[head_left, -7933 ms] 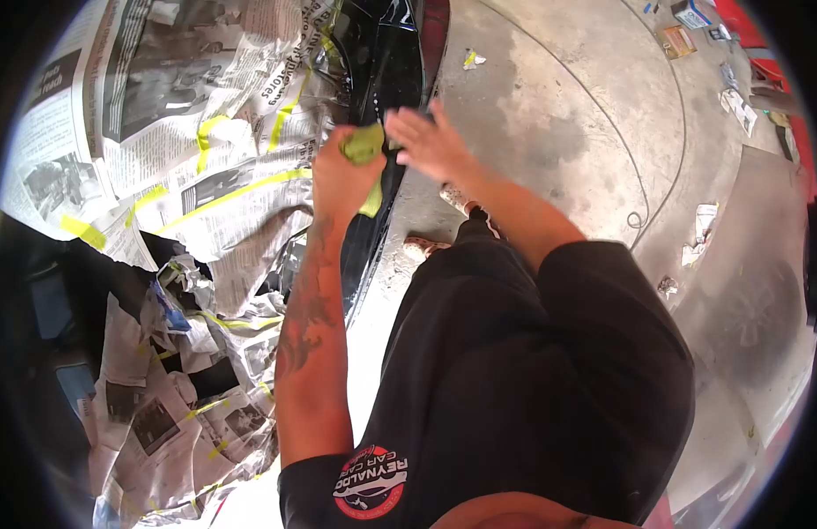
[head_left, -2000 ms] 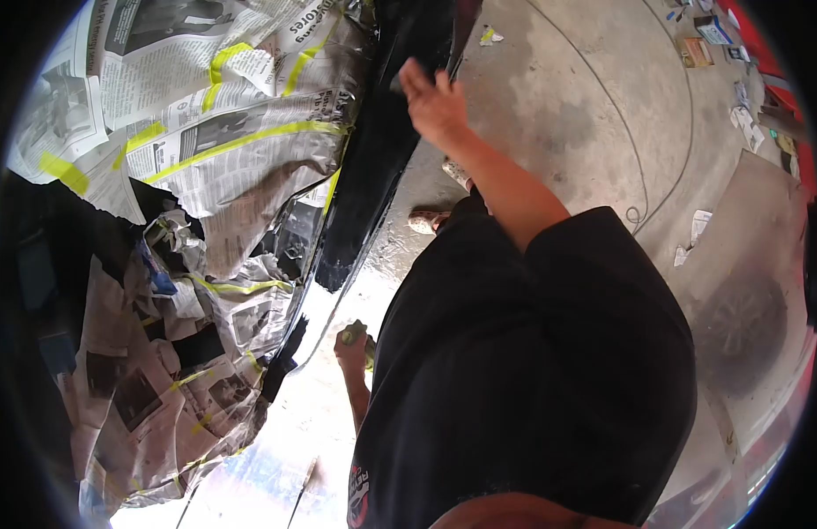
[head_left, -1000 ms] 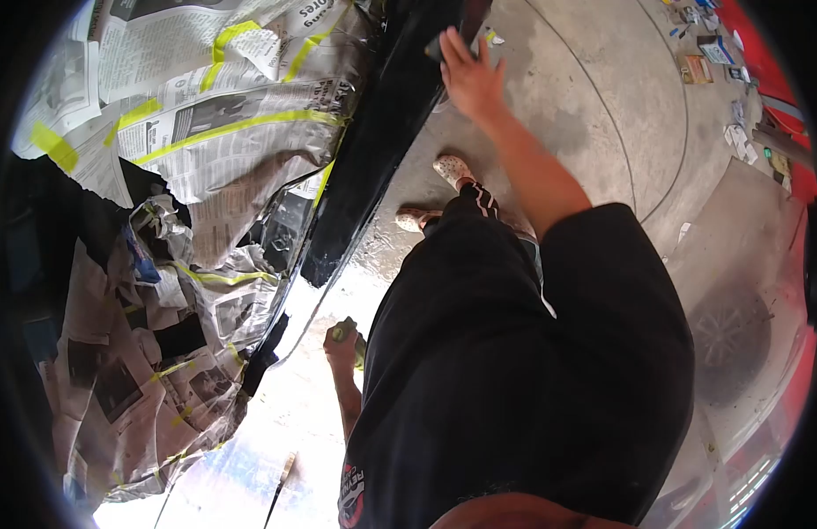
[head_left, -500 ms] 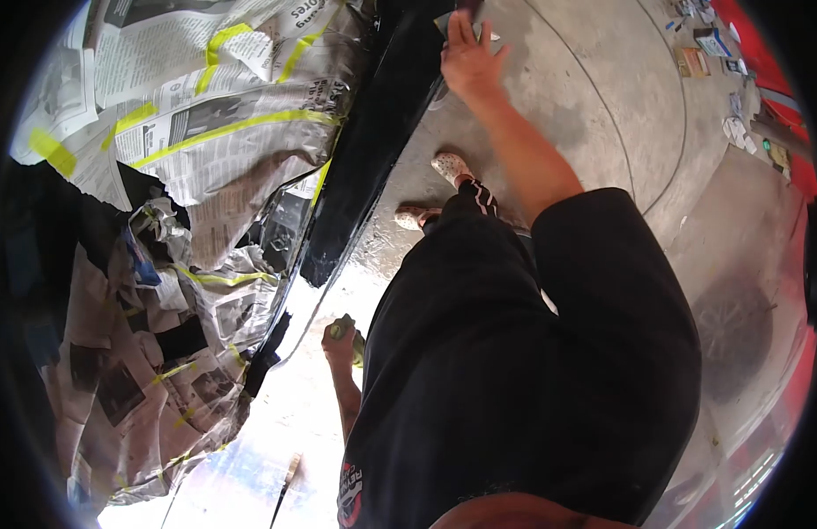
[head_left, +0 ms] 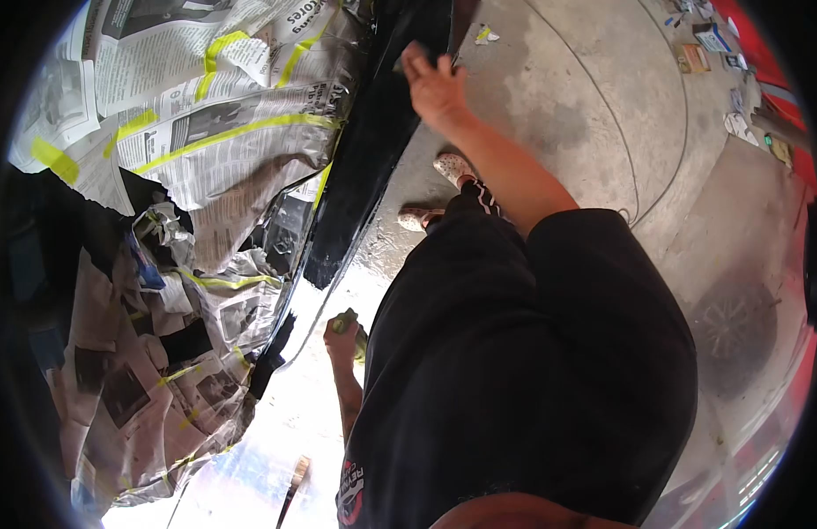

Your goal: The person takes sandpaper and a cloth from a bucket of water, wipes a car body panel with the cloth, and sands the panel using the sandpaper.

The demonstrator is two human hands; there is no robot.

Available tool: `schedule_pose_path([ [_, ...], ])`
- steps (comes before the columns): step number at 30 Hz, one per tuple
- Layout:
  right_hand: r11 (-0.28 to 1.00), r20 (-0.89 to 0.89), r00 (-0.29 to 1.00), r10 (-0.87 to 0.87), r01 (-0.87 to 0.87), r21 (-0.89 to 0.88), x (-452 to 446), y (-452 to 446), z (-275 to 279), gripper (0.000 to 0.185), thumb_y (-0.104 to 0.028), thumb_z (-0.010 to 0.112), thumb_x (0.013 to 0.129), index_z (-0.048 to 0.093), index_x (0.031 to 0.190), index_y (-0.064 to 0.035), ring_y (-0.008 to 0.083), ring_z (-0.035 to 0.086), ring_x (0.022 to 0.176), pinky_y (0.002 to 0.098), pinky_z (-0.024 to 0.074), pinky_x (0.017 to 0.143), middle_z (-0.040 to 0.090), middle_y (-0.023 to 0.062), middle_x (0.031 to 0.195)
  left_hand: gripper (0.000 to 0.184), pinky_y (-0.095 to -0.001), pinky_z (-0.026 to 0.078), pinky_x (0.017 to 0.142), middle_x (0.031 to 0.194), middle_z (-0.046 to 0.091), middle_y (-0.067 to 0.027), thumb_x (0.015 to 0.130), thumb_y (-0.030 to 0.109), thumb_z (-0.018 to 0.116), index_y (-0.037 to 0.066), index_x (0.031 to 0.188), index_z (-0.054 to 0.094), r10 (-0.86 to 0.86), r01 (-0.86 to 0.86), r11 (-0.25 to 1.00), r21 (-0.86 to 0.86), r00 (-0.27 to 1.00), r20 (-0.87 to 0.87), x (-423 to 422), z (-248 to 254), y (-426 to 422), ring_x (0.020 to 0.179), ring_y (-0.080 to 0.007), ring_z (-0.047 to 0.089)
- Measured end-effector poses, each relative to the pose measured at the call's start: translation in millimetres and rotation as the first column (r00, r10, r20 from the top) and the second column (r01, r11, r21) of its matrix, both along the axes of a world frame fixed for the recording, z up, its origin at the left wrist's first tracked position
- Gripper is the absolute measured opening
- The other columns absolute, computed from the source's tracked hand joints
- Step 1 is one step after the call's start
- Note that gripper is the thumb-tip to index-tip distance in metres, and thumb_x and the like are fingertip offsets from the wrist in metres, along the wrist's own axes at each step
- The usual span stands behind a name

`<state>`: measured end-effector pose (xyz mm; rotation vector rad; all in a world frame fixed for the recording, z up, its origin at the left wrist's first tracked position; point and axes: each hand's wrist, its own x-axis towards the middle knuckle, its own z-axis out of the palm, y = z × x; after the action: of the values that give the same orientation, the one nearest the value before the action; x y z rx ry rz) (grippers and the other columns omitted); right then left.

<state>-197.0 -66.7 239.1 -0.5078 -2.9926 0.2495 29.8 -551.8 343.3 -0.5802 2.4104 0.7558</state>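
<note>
My right hand (head_left: 437, 95) lies on the long black panel (head_left: 360, 176), fingers stretched forward and slightly blurred. A small greyish edge (head_left: 398, 63) shows at the fingertips. It looks like a flat piece of sandpaper under them, mostly hidden by the hand. Low on the left, my left hand (head_left: 340, 342) is closed around what looks like a green bottle (head_left: 360, 342), held away from the panel over the brightly lit floor. Newspaper sheets (head_left: 223, 132) fixed with yellow tape (head_left: 241, 130) cover the surface along the panel's left side.
A thin cable (head_left: 602, 97) loops over the concrete floor (head_left: 549, 106). My shoes (head_left: 453, 167) stand close beside the panel. Boxes (head_left: 710, 37) and scraps lie along the right, near something red (head_left: 779, 62). A brush-like tool (head_left: 296, 476) is at lower left.
My right hand has moved left and a little nearer along the black panel, uncovering a scrap on the floor. My left hand keeps its hold and has barely shifted.
</note>
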Motion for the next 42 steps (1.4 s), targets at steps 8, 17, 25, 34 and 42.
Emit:
schedule_pose_path([
  [8,0.992,-0.084,0.996,-0.042,0.052,0.117,-16.7,58.5,16.3,0.053,-0.020,0.049,0.090,0.054,0.143,-0.0194,0.0222,0.047,0.112,0.0392,0.0377,0.089,0.041,-0.0091,0.155,0.037,-0.0369,0.054,0.080,0.097,0.071,-0.0113,0.077,0.014,0.080,0.002,0.110,0.067,0.057,-0.058,0.997,-0.048,0.998,-0.005,7.1,1.7,-6.9,0.088,-0.0217,0.067],
  [17,0.974,0.034,0.993,0.111,-0.115,0.193,-13.1,62.5,14.7,0.060,-0.022,0.055,0.087,0.050,0.147,-0.0202,0.0234,0.048,0.113,0.0405,0.0411,0.091,0.034,-0.0100,0.161,0.038,-0.0363,0.054,0.079,0.098,0.070,-0.0105,0.078,0.011,0.080,0.001,0.112,0.067,0.105,-0.099,0.991,-0.091,0.992,0.064,8.0,25.7,16.8,0.089,-0.0208,0.067],
  [25,0.983,-0.005,0.984,0.180,-0.180,0.029,-2.0,-8.0,-4.6,0.056,-0.022,0.053,0.087,0.053,0.144,-0.0199,0.0230,0.049,0.110,0.0404,0.0407,0.090,0.038,-0.0092,0.158,0.035,-0.0350,0.054,0.077,0.095,0.071,-0.0093,0.078,0.010,0.080,0.001,0.109,0.068,0.143,-0.137,0.988,-0.077,0.987,0.077,11.6,26.9,25.5,0.086,-0.0185,0.067],
  [34,0.993,-0.030,0.993,0.118,-0.118,-0.020,-5.2,-24.8,-8.1,0.061,-0.023,0.057,0.084,0.051,0.145,-0.0205,0.0228,0.049,0.107,0.0419,0.0415,0.086,0.037,-0.0069,0.159,0.039,-0.0349,0.054,0.078,0.098,0.070,-0.0096,0.078,0.011,0.080,0.001,0.113,0.067,0.114,-0.105,0.990,-0.094,0.989,0.092,9.8,18.4,16.9,0.089,-0.0189,0.066],
  [42,0.998,-0.003,0.999,-0.045,0.045,0.042,-18.4,47.0,11.5,0.060,-0.022,0.056,0.087,0.050,0.146,-0.0209,0.0206,0.049,0.110,0.0396,0.0406,0.086,0.035,-0.0102,0.160,0.038,-0.0338,0.054,0.076,0.099,0.070,-0.0091,0.078,0.009,0.080,0.001,0.113,0.067,0.208,-0.212,0.976,0.046,0.975,0.076,7.9,8.0,-5.6,0.087,-0.0180,0.067],
])
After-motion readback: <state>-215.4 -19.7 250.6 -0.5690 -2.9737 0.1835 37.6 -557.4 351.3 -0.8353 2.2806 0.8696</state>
